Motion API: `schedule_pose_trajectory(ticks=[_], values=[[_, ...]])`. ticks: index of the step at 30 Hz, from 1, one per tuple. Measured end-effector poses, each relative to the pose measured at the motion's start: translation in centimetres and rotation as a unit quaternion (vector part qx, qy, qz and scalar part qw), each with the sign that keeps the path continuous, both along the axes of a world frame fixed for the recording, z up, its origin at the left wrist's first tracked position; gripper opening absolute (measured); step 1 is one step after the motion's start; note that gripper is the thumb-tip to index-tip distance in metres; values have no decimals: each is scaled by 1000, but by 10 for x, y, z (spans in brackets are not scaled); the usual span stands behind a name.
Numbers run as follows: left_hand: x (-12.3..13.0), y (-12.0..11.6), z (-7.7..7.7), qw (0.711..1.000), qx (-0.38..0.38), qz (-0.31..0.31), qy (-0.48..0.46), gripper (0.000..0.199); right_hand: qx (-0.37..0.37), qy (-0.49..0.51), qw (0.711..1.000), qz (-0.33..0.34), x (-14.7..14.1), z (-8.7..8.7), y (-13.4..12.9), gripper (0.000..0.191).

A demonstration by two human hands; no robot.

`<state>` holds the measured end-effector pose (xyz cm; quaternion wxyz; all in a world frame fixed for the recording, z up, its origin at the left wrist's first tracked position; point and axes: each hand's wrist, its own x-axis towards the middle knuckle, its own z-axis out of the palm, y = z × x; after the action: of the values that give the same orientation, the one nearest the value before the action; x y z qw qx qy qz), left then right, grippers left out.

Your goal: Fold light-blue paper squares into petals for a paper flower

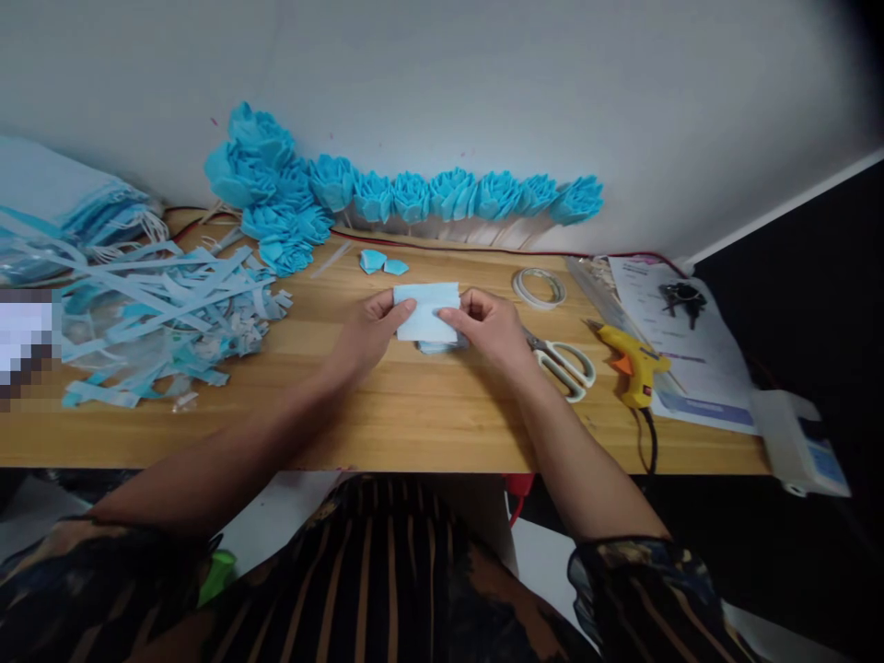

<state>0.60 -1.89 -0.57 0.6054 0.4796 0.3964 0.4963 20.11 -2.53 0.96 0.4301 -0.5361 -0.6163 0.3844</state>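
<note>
Pale blue square (428, 311), flat and smooth, left hand (378, 324) and right hand (485, 322) pinching its opposite sides, thumbs on top, over the table (428, 424)

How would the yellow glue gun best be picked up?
Probably by its handle, reaching from the near right. The glue gun appears to lie on its side, handle end toward the person and nozzle pointing away to the left, so the grip is the nearer part. The orange trigger faces left; fingers should avoid squeezing it, and clear the cord at the handle's base.
</note>
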Motion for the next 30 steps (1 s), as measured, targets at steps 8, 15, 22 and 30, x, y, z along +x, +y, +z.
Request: schedule_pose_trajectory(ticks=[8, 15, 22, 30], values=[[-1, 6, -7, 999, -32, 5, -24, 26, 20, -57, 998, 2, 4, -4, 2, 34], [-8, 16, 0, 992, -76, 56, -84, 14, 16, 17, 1000, -20, 21, -2, 13, 41], [-17, 19, 14, 986, -86, 84, -118, 18, -37, 50, 998, -18, 36, -3, 21, 43], [-17, 18, 12, 989, -80, 75, -103, 25, -94, -9, 995, 36, 24, -3, 12, 42]])
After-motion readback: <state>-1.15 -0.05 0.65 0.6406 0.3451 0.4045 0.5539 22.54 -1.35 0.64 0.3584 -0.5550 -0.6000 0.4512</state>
